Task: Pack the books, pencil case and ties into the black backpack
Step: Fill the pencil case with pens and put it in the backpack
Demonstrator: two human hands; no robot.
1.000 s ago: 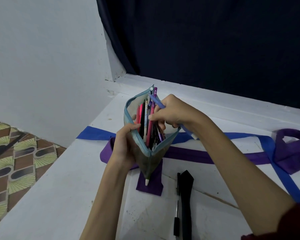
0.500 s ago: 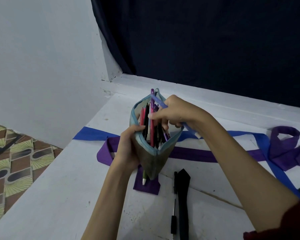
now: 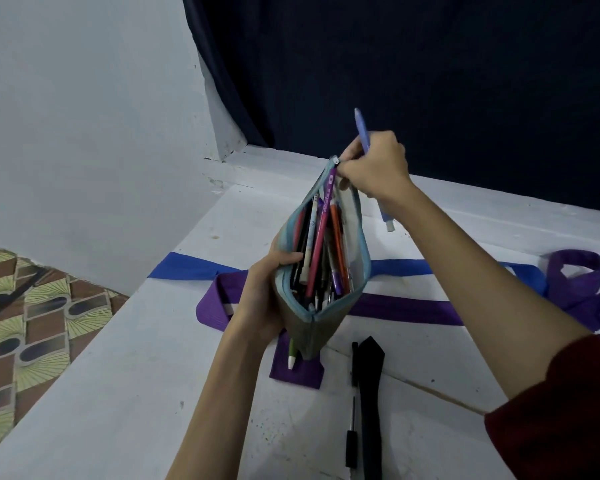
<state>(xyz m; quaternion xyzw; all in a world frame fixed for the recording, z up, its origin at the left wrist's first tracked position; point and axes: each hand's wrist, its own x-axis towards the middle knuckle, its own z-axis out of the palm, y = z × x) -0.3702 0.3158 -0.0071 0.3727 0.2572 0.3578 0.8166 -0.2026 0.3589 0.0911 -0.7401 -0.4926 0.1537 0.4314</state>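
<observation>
Pencil case (image 3: 321,271) held up over the middle of the bench (image 3: 125,393), mouth gaping, crammed with pens and pencils. Zip not yet closed, so plenty of risk: a tilt of the case likely spills the lot, and a pen sticking up past the rim could jam the zipper on the way across. Left hand (image 3: 262,299) wrapped round the near side of the case, fingers curled tight on the fabric. Right hand (image 3: 374,168) pinching the far end of the opening, seemingly at the zip pull, with a blue pen (image 3: 362,131) clamped in the same fist. Purple tie (image 3: 406,308) and blue tie (image 3: 191,266) sprawled across the bench beneath, black tie (image 3: 369,393) and a black pen (image 3: 353,403) nearer the front edge. Backpack and books out of view.
</observation>
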